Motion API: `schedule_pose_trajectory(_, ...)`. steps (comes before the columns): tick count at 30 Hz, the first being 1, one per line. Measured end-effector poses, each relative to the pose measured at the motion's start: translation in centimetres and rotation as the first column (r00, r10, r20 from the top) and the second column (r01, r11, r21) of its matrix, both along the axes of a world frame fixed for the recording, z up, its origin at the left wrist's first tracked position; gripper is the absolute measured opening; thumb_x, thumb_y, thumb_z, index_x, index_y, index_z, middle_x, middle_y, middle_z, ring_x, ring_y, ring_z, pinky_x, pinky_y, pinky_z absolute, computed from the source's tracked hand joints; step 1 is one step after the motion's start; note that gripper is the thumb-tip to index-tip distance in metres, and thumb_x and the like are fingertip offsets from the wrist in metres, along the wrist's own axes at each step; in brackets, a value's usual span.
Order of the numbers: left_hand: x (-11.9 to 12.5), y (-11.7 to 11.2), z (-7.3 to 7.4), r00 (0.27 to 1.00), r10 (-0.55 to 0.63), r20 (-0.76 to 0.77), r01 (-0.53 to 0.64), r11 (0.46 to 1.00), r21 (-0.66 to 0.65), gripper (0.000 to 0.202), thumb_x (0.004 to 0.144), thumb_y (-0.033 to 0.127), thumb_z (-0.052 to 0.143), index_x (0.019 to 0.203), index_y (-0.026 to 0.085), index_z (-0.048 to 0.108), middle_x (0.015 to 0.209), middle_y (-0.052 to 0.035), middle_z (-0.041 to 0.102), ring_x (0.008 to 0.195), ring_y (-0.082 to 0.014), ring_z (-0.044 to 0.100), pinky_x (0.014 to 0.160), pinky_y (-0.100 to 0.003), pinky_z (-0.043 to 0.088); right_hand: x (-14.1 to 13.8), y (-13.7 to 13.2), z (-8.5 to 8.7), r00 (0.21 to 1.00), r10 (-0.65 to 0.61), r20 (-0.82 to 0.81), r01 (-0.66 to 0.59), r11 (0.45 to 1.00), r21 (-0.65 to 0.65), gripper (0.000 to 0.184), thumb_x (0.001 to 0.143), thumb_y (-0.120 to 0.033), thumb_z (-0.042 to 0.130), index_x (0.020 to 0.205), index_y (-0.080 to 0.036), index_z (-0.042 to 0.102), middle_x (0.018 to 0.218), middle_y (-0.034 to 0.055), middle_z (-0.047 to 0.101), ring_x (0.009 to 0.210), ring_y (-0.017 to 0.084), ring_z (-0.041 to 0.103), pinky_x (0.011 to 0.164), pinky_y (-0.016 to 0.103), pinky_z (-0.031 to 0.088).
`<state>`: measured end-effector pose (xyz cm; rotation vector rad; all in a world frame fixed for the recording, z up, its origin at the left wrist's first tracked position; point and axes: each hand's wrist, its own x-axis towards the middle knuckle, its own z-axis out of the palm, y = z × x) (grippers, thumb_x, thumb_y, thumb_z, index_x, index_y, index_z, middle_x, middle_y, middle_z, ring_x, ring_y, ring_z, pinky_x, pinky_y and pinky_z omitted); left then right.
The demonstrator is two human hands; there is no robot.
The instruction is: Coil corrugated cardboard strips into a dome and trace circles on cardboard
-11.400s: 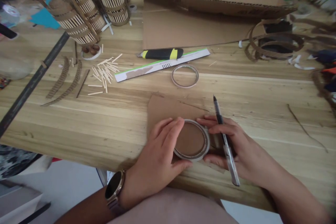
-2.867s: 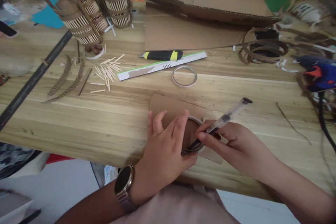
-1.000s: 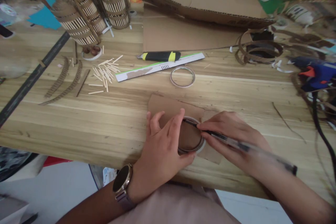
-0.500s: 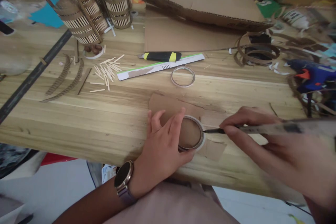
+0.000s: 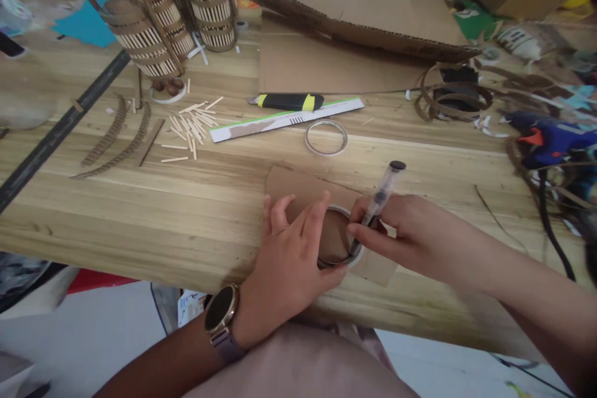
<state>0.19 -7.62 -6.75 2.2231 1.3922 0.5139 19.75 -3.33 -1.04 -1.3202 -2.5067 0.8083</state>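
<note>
My left hand [image 5: 289, 273], with a watch [image 5: 221, 309] on its wrist, holds a round tape-like ring [image 5: 339, 208] down on a small piece of brown cardboard [image 5: 296, 185]. Its thumb and a finger straddle the ring, while the other fingers are spread over the cardboard. In my right hand [image 5: 415, 233] is a pen [image 5: 382, 191] with a clear barrel and dark end, gripped between thumb and fingers. The pen leans with its lower end at the ring's inner right side; the tip itself is hard to see.
Beyond the hands lie a second ring [image 5: 326, 138], a ruler-like strip [image 5: 242, 129], a utility knife [image 5: 289, 101] and small wooden sticks [image 5: 191, 127]. Slatted cardboard towers [image 5: 212, 12] stand at back left. A blue glue gun [image 5: 550, 130] lies at right, below folded cardboard [image 5: 373, 18].
My right hand has moved left and turned, bringing the pen from lying nearly flat at the ring's outer right edge to a steeper lean at its inner side. My left hand stays put.
</note>
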Motion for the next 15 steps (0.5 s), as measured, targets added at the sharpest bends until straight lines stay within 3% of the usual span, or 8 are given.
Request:
schedule_pose_trajectory(5,0.1,0.0,0.2,1.0,-0.003,-0.005,0.003,1.0,-0.029,0.093,0.073,0.038,0.081,0.149,0.014,0.034,0.14,-0.0151,0.059,0.133,-0.0474,0.038,0.111,-0.072,0.025,0.1,1.2,0.0,0.978,0.03,0.207,-0.062,0.987,0.15,0.031,0.094,-0.034,0.049,0.069,-0.021,0.062,0.058,0.0033,0.063,0.051,0.019,0.058,0.049,0.031,0.041)
schedule_pose_trajectory(9,0.1,0.1,0.3,1.0,-0.001,-0.012,0.0,0.999,-0.041,0.09,0.075,0.04,0.079,0.149,0.014,0.035,0.145,-0.0153,0.056,0.133,-0.0477,0.037,0.111,-0.073,0.024,-0.1,1.5,0.3,0.992,0.082,0.094,-0.109,0.937,0.331,0.031,0.099,-0.034,0.046,0.081,-0.021,0.068,0.075,0.007,0.072,0.069,0.024,0.067,0.064,0.037,0.049)
schedule_pose_trajectory(11,0.1,0.1,0.3,1.0,-0.005,-0.01,0.004,0.999,-0.048,0.089,0.075,0.04,0.079,0.148,0.014,0.036,0.144,-0.015,0.056,0.133,-0.0479,0.037,0.111,-0.073,0.023,0.2,1.1,0.6,0.997,0.061,-0.039,-0.044,0.94,0.338,0.024,0.098,-0.032,0.05,0.087,-0.023,0.069,0.079,0.0054,0.074,0.071,0.022,0.068,0.064,0.035,0.05)
schedule_pose_trajectory(15,0.0,0.0,0.4,1.0,-0.009,0.0,0.009,0.999,-0.039,0.09,0.074,0.037,0.08,0.149,0.014,0.035,0.142,-0.0145,0.058,0.133,-0.0477,0.037,0.111,-0.074,0.023,1.4,0.0,0.3,0.961,-0.175,-0.215,0.221,0.952,0.21,0.016,0.093,-0.034,0.059,0.084,-0.025,0.069,0.079,0.0036,0.074,0.067,0.02,0.069,0.053,0.03,0.051)
